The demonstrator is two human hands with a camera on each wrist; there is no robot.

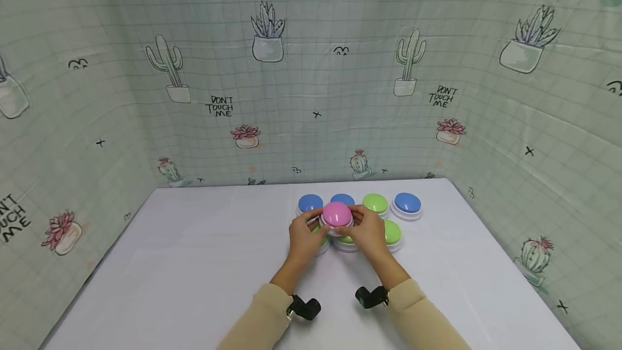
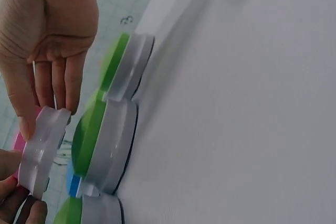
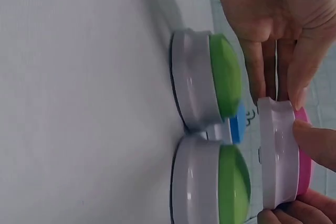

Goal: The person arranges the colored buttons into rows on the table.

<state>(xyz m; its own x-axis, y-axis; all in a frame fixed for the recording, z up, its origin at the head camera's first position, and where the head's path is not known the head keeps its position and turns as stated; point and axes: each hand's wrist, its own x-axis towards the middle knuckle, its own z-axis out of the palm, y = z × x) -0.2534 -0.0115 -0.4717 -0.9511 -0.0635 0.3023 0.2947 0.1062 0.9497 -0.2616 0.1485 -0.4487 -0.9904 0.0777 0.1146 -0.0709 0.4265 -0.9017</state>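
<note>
Both hands hold a pink push button [image 1: 337,214] with a white round base, raised above other buttons. My left hand [image 1: 303,239] pinches its left side and my right hand [image 1: 370,231] its right side, thumbs toward the front. In the left wrist view, the white base [image 2: 44,148] is tilted and apart from the table buttons. Below it stands a front row of green buttons [image 1: 392,231], partly hidden by the hands. Behind, a back row has a left blue button [image 1: 310,202], a middle blue button [image 1: 342,199], a green button [image 1: 375,202] and a right blue button [image 1: 407,202].
The buttons stand on a white table [image 1: 194,263], right of its middle. A patterned cloth [image 1: 291,85] with cactus drawings hangs behind the table and along both sides. Each wrist carries a small black camera [image 1: 306,308].
</note>
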